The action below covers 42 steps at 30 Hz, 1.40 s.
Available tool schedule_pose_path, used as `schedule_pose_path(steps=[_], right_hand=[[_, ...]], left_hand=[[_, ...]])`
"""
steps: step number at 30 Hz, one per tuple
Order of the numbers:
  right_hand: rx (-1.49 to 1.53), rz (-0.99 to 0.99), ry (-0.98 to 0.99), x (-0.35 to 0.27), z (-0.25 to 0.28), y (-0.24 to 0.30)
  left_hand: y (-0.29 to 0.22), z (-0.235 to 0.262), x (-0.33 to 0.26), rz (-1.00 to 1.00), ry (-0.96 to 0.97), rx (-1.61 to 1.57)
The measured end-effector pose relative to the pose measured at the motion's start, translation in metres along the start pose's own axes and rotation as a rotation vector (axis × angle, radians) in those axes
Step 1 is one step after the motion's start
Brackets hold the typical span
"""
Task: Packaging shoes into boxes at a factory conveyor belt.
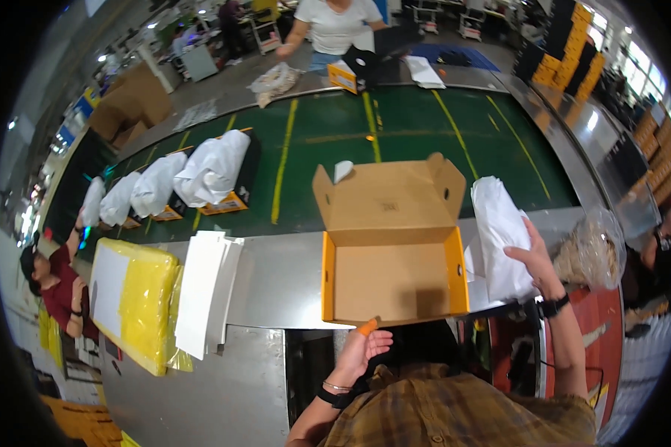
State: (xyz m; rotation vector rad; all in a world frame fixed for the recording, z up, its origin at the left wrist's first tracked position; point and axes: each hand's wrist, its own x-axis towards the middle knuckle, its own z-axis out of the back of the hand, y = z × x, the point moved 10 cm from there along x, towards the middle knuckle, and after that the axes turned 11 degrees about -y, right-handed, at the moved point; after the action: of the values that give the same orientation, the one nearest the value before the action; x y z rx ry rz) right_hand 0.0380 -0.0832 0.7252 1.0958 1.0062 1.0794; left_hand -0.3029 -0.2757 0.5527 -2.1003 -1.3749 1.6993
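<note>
An open cardboard box (391,279), brown inside with yellow-orange side walls, sits before me with its lid raised toward the belt. It holds nothing. At its near edge is my left hand (361,350), fingers stretched out; the orange-covered fingertip touches the rim. To the right of the box, my right hand (531,257) grips a bundle wrapped in white paper (497,235), thumb and fingers spread around its right side. The bundle stands tilted beside the box wall; what the paper covers is hidden.
A green conveyor belt (328,134) with yellow lines carries several boxes with white-wrapped bundles (215,167) at left. White sheets (203,290) and a yellow plastic-wrapped pack (138,302) lie on the left table. A clear plastic bag (595,249) sits right. Two co-workers stand across and left.
</note>
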Motion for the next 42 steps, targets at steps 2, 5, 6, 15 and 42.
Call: schedule_pose_path(steps=[2, 5, 6, 15, 42], right_hand=[[0.013, 0.155, 0.166, -0.016, -0.036, 0.049], [-0.19, 0.319, 0.488, -0.039, -0.111, 0.098], [-0.268, 0.331, 0.635, -0.05, -0.141, 0.104], [-0.633, -0.298, 1.505, -0.061, -0.261, -0.113], [-0.972, 0.917, 0.668, -0.111, -0.175, -0.029]], left_hand=[[0.001, 0.006, -0.003, 0.016, 0.014, -0.021], [0.002, 0.01, -0.003, 0.025, 0.017, -0.043], [0.001, 0.008, -0.005, 0.029, 0.015, -0.052], [-0.005, 0.006, -0.006, -0.068, 0.281, -0.038], [-0.313, 0.222, -0.13, -1.073, -1.335, 1.688]])
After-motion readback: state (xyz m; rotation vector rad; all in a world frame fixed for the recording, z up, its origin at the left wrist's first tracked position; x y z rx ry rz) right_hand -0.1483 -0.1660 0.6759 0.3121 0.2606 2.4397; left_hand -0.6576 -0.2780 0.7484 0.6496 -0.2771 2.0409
